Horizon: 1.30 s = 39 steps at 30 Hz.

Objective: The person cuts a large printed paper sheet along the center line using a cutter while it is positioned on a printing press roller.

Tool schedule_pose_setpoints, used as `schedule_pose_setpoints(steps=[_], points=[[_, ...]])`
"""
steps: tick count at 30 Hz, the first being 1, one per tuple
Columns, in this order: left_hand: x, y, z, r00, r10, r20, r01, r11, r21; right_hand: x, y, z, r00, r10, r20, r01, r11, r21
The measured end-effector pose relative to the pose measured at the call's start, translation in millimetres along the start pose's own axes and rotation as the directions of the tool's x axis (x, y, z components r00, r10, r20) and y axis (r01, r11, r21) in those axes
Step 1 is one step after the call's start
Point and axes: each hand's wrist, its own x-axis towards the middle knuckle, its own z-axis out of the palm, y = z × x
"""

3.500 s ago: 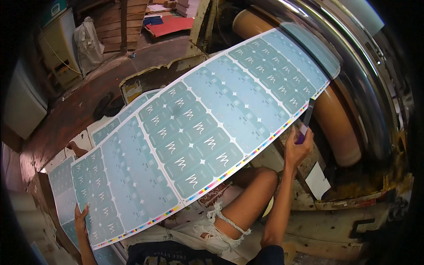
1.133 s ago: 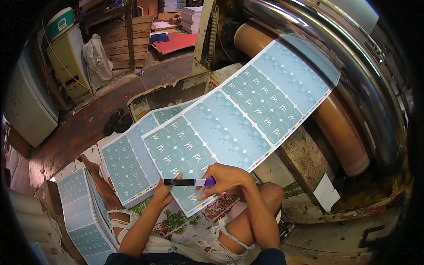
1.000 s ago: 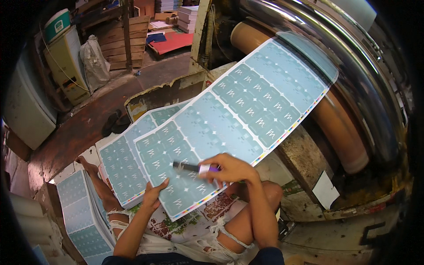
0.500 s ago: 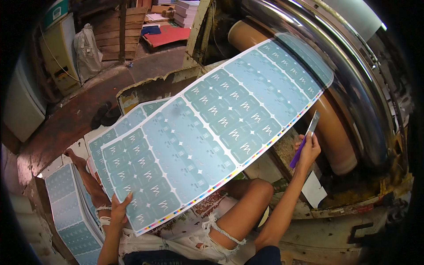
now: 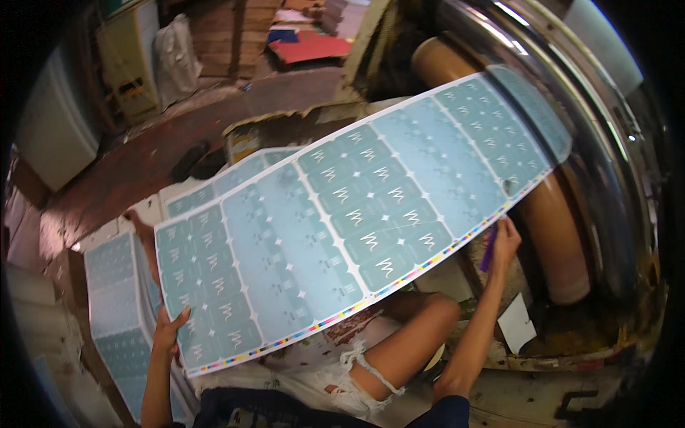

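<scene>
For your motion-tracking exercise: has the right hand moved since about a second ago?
Yes. The right hand, holding a purple tool, has swung from the sheet's near middle out right, toward the brown roll, at the teal printed sheet's edge.

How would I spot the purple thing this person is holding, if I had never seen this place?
Start at the big brown cardboard roll lying on the right. Just left of it, the right hand grips the long teal printed sheet at its colour-striped edge. The slim purple pen-like tool pokes down from that hand, the only purple thing among teal and brown.
</scene>
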Motion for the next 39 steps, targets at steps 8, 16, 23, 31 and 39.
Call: schedule_pose_setpoints(steps=[8, 16, 23, 31, 39], points=[[-7.6, -4.7, -7.2, 0.999, 0.005, -0.031, -0.009, 0.991, -0.134, 1.5, -62.4, -12.2, 0.693, -0.709, 0.128, 0.568, 0.428, -0.703], [-3.0, -41.3, -53.3, 0.947, 0.122, -0.298, -0.171, 0.975, -0.144, 76.1, -111.0, -37.5, 0.758, -0.498, 0.420, 0.634, 0.712, -0.301], [78.1, -72.7, -168.2, 0.964, 0.068, -0.256, -0.091, 0.993, -0.081, -54.8, -121.6, 44.4, 0.747, -0.663, 0.049, 0.647, 0.707, -0.284], [196.0, -103.5, -122.3, 0.992, 0.033, -0.126, -0.049, 0.991, -0.127, -128.4, -108.8, 67.9, 0.862, -0.468, 0.194, 0.506, 0.820, -0.267], [262.5, -83.2, -105.5, 0.921, 0.375, -0.107, -0.356, 0.921, 0.157, -175.6, -128.1, 80.7, 0.851, -0.423, 0.312, 0.510, 0.809, -0.293]])
